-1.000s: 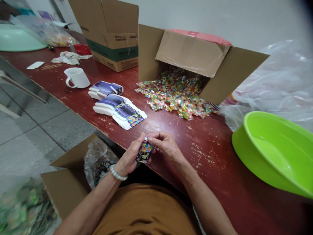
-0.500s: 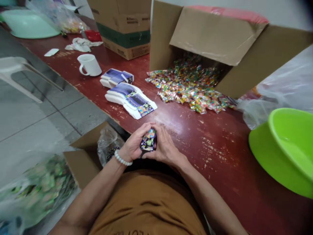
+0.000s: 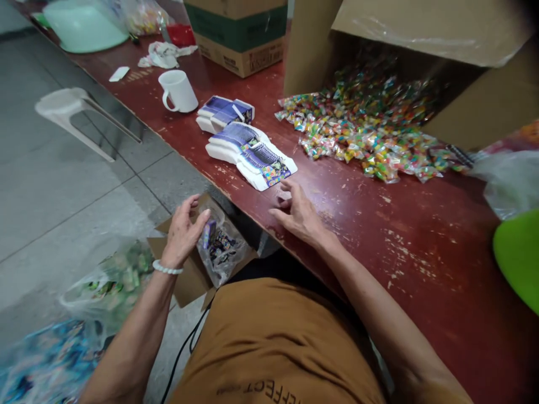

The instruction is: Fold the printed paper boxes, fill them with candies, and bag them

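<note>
My left hand [image 3: 183, 231], with a pale bead bracelet on the wrist, is over the side of an open cardboard box [image 3: 194, 280] below the table edge. Its fingers are spread. Just beside its thumb is a small purple printed carton [image 3: 208, 234]; whether they touch I cannot tell. Several dark printed pieces [image 3: 223, 247] lie in the clear plastic lining of that box. Above the red table, my right hand [image 3: 300, 217] has its fingers apart and holds nothing. Its fingertips are close to the near end of a stack of flat purple-and-white cartons [image 3: 252, 154].
Behind that stack lies a second carton stack [image 3: 225, 112], with a white mug [image 3: 177, 91] beside it. Wrapped candies [image 3: 357, 134] spill from a large cardboard box [image 3: 475, 112]. A green basin [image 3: 520, 258] stands right. Filled plastic bags [image 3: 122, 275] and a stool [image 3: 69, 104] are on the floor.
My hands have parted. The left one has moved down and left to the floor box, letting go of the small carton; the right one has moved toward the flat cartons. The view has shifted.
</note>
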`<control>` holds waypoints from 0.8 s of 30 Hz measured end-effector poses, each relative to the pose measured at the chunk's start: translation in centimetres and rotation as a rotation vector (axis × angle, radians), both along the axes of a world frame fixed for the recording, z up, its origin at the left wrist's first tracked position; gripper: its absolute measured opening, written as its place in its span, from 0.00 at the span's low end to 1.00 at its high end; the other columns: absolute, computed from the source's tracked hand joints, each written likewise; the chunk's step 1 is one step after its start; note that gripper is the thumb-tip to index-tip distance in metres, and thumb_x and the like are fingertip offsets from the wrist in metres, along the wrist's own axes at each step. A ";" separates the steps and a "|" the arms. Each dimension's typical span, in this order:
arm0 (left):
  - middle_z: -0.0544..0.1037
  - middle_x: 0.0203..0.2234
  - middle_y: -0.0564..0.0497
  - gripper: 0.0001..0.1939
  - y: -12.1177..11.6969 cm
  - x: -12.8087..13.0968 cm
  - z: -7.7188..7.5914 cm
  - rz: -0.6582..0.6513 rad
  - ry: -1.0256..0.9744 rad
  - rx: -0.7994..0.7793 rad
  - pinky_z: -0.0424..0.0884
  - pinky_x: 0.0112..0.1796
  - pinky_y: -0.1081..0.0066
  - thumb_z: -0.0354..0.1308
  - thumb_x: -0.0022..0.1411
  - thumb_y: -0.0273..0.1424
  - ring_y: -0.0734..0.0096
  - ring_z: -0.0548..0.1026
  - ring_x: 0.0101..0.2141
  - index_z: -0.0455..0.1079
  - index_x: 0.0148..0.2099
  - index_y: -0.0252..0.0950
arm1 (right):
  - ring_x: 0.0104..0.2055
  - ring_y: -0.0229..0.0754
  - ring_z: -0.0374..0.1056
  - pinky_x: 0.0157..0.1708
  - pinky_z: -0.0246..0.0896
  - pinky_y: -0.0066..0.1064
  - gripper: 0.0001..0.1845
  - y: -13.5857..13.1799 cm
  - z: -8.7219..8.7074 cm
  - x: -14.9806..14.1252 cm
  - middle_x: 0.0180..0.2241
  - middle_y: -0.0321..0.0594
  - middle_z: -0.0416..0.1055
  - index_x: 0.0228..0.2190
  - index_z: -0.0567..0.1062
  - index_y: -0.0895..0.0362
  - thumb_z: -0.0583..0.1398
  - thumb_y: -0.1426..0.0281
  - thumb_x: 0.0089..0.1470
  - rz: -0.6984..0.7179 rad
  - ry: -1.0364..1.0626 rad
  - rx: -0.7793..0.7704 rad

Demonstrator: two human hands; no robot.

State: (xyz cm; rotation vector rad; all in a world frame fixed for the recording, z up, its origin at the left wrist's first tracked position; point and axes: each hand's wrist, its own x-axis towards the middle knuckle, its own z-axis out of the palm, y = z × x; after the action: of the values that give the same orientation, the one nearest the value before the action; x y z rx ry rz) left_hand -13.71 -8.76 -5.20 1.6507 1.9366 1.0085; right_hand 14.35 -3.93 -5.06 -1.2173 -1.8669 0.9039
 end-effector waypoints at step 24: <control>0.68 0.58 0.36 0.33 9.8 9.4 1.0 -0.178 0.488 0.316 0.52 0.57 0.44 0.55 0.63 0.50 0.44 0.62 0.57 0.64 0.64 0.39 | 0.29 0.40 0.68 0.32 0.63 0.31 0.16 7.7 0.2 2.0 0.31 0.38 0.74 0.34 0.75 0.58 0.56 0.58 0.55 -0.535 0.134 -0.068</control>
State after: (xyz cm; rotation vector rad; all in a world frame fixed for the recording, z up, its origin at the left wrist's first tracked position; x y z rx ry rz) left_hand -4.27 1.03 -4.17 2.3863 1.9340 0.9404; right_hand 16.31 3.73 -4.87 -1.5531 -1.3136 0.7291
